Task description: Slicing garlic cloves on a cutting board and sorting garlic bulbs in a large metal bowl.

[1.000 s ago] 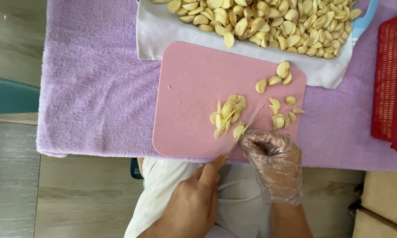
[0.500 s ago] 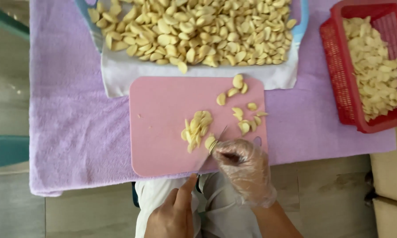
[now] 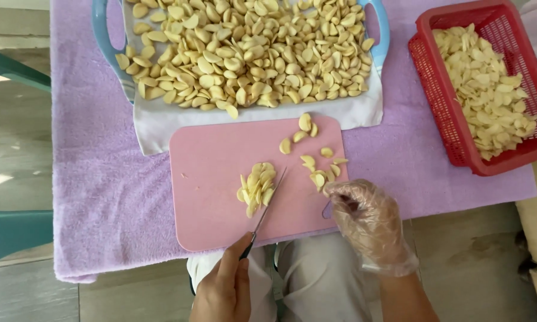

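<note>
My left hand (image 3: 221,289), bare, grips the dark handle of a thin knife (image 3: 268,206). The blade lies flat across the pink cutting board (image 3: 215,179), right beside a small pile of sliced garlic (image 3: 256,186). My right hand (image 3: 367,220) wears a clear plastic glove and rests on the board's right edge. Its fingers are bunched against several whole garlic cloves (image 3: 317,170). The glove hides whether a clove is pinched between them.
A blue-handled tray (image 3: 101,42) lined with white cloth holds many peeled cloves behind the board. A red basket (image 3: 435,113) of sliced garlic stands at the right. A purple towel (image 3: 107,179) covers the table. A teal chair (image 3: 6,232) is at the left.
My gloved right hand has moved right, away from the knife blade to the loose cloves. The view has tilted, bringing the tray and the red basket further in.
</note>
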